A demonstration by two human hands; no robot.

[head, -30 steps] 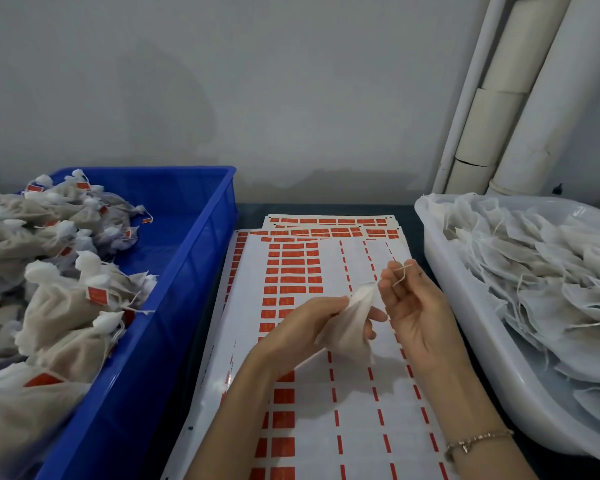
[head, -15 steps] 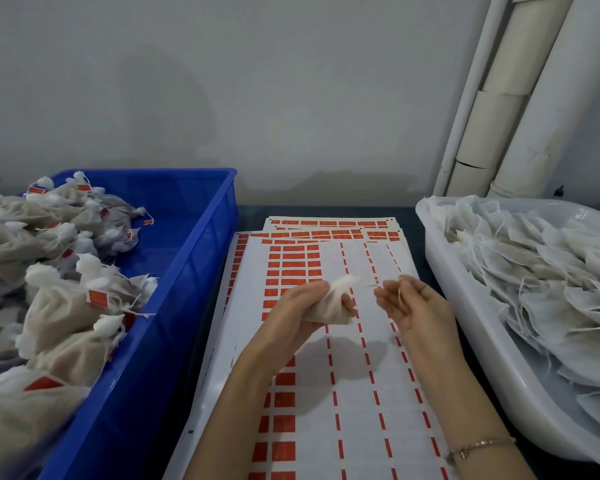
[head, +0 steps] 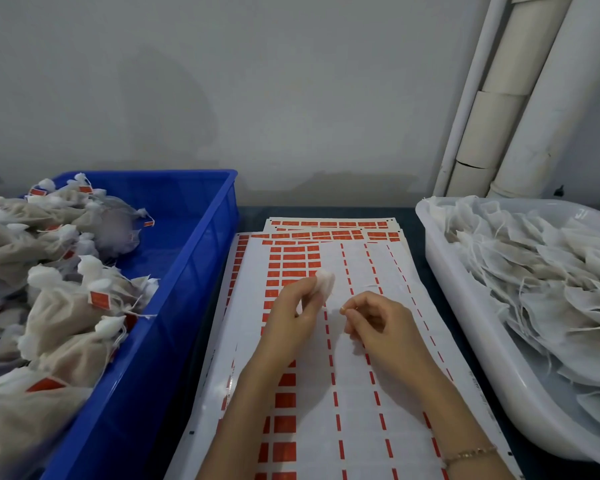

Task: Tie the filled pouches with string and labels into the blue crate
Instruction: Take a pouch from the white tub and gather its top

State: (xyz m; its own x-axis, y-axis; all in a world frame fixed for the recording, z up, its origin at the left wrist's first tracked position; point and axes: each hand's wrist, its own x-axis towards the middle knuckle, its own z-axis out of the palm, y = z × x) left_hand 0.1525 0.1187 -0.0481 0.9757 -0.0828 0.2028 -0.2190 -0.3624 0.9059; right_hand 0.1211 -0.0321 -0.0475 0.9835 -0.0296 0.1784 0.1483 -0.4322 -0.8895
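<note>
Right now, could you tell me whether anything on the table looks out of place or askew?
The label sheets are stacked unevenly, their far edges fanned out of line. A small white tuft lies loose at the top sheet's left edge, near the blue crate. Nothing looks spilled or damaged.

The crate (head: 222, 209) was blue; its pouches (head: 66, 313) were beige with white tops and orange-red labels (head: 99, 299). The sheets (head: 357, 393) were white, patterned with orange-red rectangles in columns and dashed lines. The tub (head: 465, 306) was white, desk (head: 417, 230) dark, wall (head: 291, 98) grey, pipes (head: 499, 126) cream, bracelet (head: 471, 453) gold.
</note>
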